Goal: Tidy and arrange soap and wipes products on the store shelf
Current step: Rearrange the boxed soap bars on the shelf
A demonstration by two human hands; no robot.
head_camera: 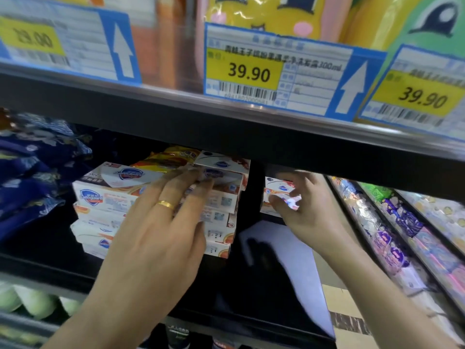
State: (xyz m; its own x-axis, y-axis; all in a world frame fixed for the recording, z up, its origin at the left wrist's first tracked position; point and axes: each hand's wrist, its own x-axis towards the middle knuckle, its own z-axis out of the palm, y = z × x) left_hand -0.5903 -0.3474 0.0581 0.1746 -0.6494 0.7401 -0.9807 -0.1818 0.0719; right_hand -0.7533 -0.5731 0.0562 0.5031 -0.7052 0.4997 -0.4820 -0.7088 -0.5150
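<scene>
Left hand (pixel 161 222), fingers straight and spread, gold ring (pixel 164 204) on one finger, lies flat against front of Safeguard soap box stack (pixel 100 197) on the black shelf (pixel 45 268), fingertips reaching top boxes near stack's right side. Stack sits mid-shelf, several boxes high, white w/ blue shield logo and orange trim; upper boxes tilted and askew, not squared up. Yellow-red crinkly packet (pixel 171 157) wedged on top of stack toward back, just under the shelf above. Right hand (pixel 304 205) fingers curled, pinching a small soap box (pixel 289 200) at right side of shelf, box blurred, held just in front of another Safeguard box (pixel 279 186) standing near back. Dark gap betw. main stack and right-side boxes. White divider panel (pixel 289 260) slants from below right hand toward shelf's front edge. Dark blue patterned soft packs (pixel 32 167) piled at shelf's left end, just beside stack. Above, upper shelf rail carries price tags: centre tag (pixel 274 74) reads 39.90 w/ white arrow on blue pointing up; right tag (pixel 422 96) also 39.90; left tag (pixel 63 44) blurred. Yellow and green cartoon-face bottles (pixel 276 13) behind tags. Far right, neighbouring shelves hold rows of purple/pink wrapped packs (pixel 392 248). Pale green round items (pixel 32 301) on shelf below, left corner.
</scene>
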